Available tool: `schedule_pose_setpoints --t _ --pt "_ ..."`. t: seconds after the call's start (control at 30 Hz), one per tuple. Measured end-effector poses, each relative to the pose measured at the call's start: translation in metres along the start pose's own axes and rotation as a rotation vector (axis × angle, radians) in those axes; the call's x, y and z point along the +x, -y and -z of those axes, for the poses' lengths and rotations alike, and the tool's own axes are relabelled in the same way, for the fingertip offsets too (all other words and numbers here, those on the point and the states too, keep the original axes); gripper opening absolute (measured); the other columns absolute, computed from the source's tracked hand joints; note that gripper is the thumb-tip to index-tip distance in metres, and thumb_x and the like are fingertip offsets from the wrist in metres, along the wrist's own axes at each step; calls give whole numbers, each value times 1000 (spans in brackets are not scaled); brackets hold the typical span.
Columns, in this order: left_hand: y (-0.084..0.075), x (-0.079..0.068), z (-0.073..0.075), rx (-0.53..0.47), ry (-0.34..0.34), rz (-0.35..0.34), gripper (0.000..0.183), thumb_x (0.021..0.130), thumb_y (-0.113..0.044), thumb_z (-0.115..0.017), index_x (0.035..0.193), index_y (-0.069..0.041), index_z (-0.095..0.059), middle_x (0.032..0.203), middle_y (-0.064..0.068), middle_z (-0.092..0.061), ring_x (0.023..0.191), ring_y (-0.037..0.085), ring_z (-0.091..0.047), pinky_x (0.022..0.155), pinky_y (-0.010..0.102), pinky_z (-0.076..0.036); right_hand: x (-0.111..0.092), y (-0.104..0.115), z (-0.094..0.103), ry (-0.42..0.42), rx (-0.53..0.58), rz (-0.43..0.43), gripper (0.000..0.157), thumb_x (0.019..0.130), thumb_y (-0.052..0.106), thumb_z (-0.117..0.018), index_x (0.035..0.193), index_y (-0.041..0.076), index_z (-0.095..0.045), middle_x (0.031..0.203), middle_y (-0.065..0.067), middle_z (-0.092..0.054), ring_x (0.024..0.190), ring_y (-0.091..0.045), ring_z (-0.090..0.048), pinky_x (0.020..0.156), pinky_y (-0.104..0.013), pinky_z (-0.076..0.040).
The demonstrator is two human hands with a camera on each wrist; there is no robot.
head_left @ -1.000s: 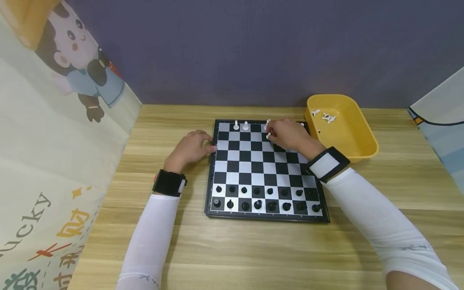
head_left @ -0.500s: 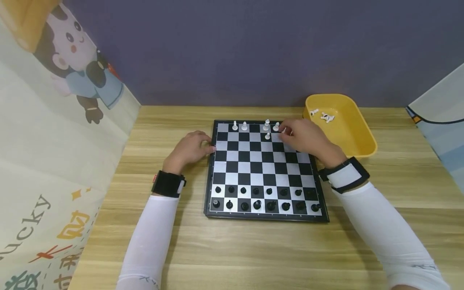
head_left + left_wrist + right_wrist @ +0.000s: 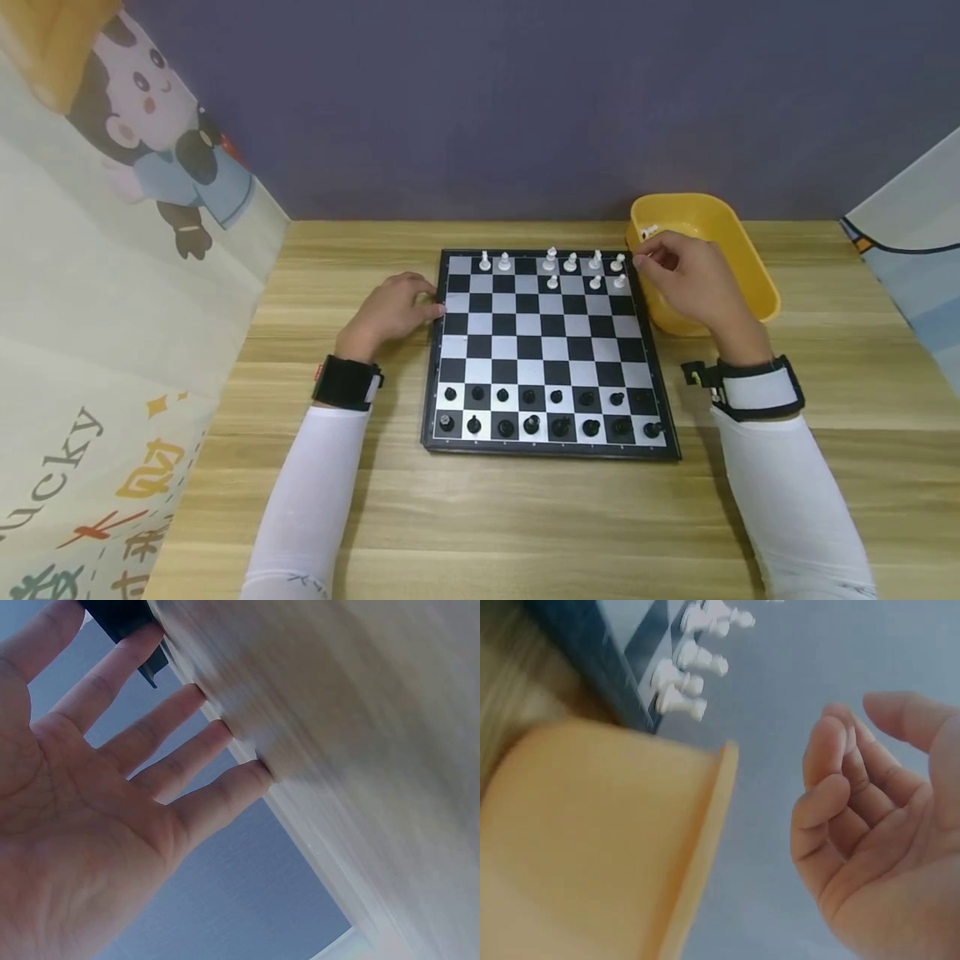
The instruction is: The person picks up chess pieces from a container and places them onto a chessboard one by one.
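The chessboard lies flat on the table, with white chess pieces along its far side and black chess pieces in two rows at the near side. At the board's left edge rests my left hand; the left wrist view shows its fingers spread and fairly straight, fingertips down on the tabletop. My right hand hovers over the near left part of the yellow bin, just off the board's far right corner. Its fingers are loosely bent, the thumb stands apart, and nothing is between them.
Inside the yellow bin a white piece shows at the back left; the hand hides part of the interior. A dark blue wall rises behind the wooden table. A wall printed with a cartoon figure stands at left.
My right hand has moved right, from the board's far row to over the bin, uncovering white pieces at the far right corner. My left hand has stayed at the board's edge.
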State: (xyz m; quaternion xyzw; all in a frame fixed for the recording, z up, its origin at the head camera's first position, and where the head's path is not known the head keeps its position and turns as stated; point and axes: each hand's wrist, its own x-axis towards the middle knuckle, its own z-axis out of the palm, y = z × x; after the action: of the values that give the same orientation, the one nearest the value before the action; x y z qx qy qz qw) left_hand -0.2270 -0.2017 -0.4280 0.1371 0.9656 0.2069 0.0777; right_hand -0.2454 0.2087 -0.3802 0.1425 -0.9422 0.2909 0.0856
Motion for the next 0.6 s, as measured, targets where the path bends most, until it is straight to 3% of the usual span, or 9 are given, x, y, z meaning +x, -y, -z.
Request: schedule_pose_setpoints --t 0.17,0.37,0.6 --pt "0 1 -2 -1 -11 4 45 88 -46 -53 119 -13 -56 136 9 -43 127 29 -34 104 43 -21 2 -14 11 -73 30 -52 29 91 40 -49 100 14 -59 81 -3 -56 70 -20 -47 57 -33 -38" --pt "1 1 -5 -2 -7 -7 45 88 -47 -53 118 -15 -57 136 9 -43 127 29 -34 103 44 -22 7 -28 14 -97 20 -138 32 93 37 -45 104 10 -58 87 -6 -57 71 -21 -51 54 -32 -41" --pt "1 2 -5 12 -23 -17 45 88 -47 -53 119 -14 -57 136 10 -43 128 30 -34 104 43 -21 18 -42 3 -78 -100 -110 28 92 30 -44 102 8 -57 93 -9 -59 76 -25 -50 63 -38 -40"
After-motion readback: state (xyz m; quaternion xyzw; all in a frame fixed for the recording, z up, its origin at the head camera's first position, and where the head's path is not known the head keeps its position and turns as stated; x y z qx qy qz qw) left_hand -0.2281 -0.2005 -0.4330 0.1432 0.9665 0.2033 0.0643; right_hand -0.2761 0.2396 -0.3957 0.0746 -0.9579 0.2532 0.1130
